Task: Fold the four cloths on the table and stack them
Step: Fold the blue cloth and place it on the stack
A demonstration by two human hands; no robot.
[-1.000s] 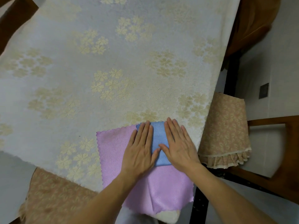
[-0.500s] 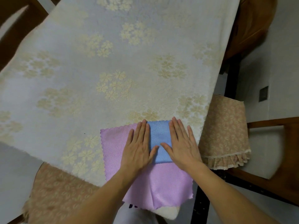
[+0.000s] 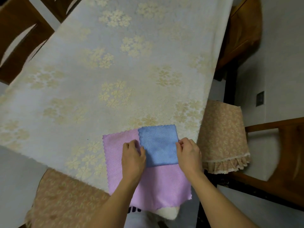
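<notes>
the surface is the biggest thing, covered with a pale tablecloth that has groups of cream flowers on it. wooden chairs stand around it, and a chair at the right has a beige seat cover with a frill at its lower edge. at the near right corner of the surface lies the purple cloth, spread flat, with its near edge hanging a little over the corner. on top of its far right part lies the blue cloth, folded into a smaller square. the left hand is at the left edge of the blue cloth, its fingers curled and pinching this edge. the right hand is at the right edge, its fingers bent together and pinching that edge also.
</notes>
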